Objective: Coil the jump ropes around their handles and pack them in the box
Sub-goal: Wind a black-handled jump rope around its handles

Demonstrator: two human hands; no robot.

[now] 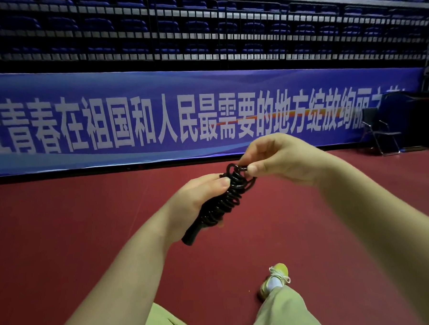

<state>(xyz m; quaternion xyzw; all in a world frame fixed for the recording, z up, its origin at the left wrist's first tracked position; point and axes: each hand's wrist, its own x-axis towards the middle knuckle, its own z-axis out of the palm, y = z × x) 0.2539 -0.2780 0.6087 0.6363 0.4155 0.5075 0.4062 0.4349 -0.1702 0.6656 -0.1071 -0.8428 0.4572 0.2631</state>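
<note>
A black jump rope (229, 196) is wound in tight coils around its black handles, whose lower end (190, 237) sticks out below my palm. My left hand (195, 200) grips the coiled bundle at mid-height, thumb pressed on the coils. My right hand (280, 159) pinches the last loop of rope at the bundle's top end between thumb and fingers. The bundle is held in the air above the red floor, tilted up to the right. No box is in view.
Red sports floor (88, 231) spreads all around. A long blue banner (131, 117) with white characters runs along the far wall under dark folded seating. A folding chair (380, 131) stands at the far right. My legs and a yellow-green shoe (276, 278) are below.
</note>
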